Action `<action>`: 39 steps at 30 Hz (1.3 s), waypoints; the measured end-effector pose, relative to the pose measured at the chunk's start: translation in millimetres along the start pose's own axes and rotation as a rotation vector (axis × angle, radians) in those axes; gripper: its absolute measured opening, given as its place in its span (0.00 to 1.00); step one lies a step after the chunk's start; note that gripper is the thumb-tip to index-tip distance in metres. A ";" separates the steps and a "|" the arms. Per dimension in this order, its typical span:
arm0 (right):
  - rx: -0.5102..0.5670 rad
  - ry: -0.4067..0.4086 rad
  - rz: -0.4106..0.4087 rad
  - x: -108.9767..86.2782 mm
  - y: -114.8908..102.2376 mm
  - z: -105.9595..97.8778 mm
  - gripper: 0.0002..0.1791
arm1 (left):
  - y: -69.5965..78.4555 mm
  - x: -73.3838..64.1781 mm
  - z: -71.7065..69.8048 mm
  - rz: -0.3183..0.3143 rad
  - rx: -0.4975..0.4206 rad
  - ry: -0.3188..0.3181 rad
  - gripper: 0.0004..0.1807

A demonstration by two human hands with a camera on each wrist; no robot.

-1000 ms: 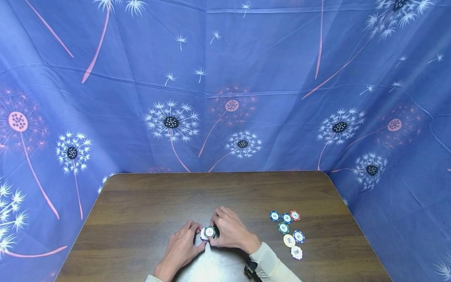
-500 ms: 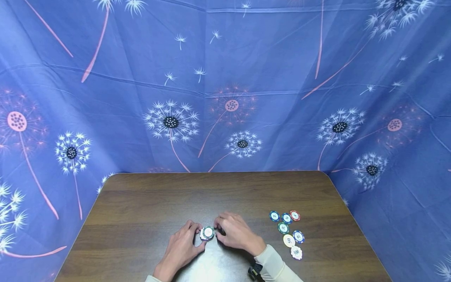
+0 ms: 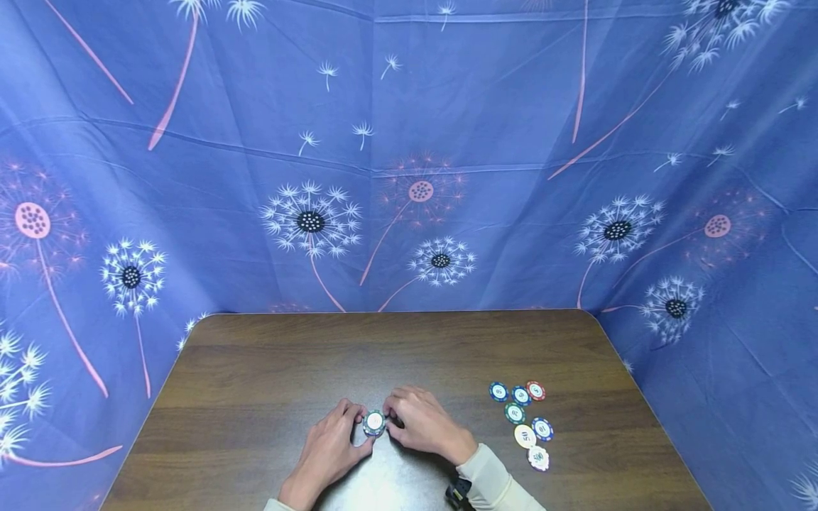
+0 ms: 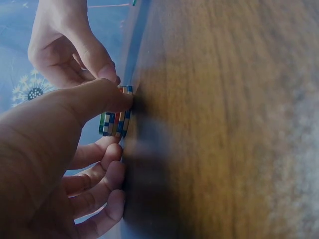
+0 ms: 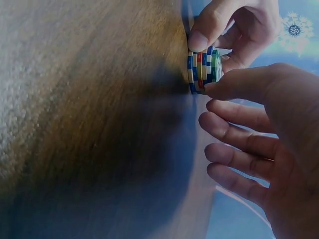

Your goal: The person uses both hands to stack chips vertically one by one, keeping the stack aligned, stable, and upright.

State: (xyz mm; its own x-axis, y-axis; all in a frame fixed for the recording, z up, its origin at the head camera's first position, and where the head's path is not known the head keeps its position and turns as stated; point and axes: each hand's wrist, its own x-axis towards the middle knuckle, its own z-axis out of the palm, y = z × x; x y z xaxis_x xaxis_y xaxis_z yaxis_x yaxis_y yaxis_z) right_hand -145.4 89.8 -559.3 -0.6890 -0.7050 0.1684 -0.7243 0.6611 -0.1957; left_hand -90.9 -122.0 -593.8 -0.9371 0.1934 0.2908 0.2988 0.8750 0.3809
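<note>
A short stack of poker chips [image 3: 374, 423] stands on the wooden table between the two hands. On top lies a green-rimmed chip with a pale centre; blue, red and white edges show below it in the right wrist view, where the stack [image 5: 202, 73] is seen from the side. My left hand [image 3: 329, 443] holds the stack from the left, thumb in front and index finger behind. From the right, my right hand [image 3: 422, 422] has its thumb and index fingertips against the stack's edge. Its other fingers are loosely bent and spread in the right wrist view.
To the right lie several loose chips: a red chip [image 3: 535, 390], blue ones, a green chip [image 3: 514, 413], a cream chip [image 3: 525, 436] and a white chip [image 3: 538, 458]. A blue dandelion-print cloth [image 3: 409, 142] hangs behind the table [image 3: 287, 355].
The right hand let go of the green chip, drew back right, then came back to the stack. The green chip moved left and now sits squarely over the others. The left hand stayed put.
</note>
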 end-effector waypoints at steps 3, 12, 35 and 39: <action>-0.003 0.003 -0.003 -0.1 -0.5 -0.4 0.08 | 0.5 0.3 -0.3 0.000 -0.004 0.003 0.22; 0.062 0.032 0.042 -10.4 2.2 1.3 0.09 | 0.6 -0.7 -0.3 0.003 -0.008 0.009 0.22; -0.105 0.349 0.370 -123.6 106.6 -23.3 0.19 | -0.7 -2.2 0.3 -0.017 -0.006 0.007 0.21; -0.111 0.292 0.433 -129.6 120.9 -33.5 0.21 | -0.5 -1.7 0.6 -0.017 -0.010 0.006 0.21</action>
State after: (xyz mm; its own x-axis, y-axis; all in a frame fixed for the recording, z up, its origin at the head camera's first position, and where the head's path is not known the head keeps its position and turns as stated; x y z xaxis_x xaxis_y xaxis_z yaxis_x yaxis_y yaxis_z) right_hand -144.5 269.6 -572.4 -0.8927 -0.2712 0.3598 -0.3595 0.9102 -0.2059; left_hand -89.6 -122.5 -595.1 -0.9410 0.1759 0.2891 0.2845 0.8737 0.3946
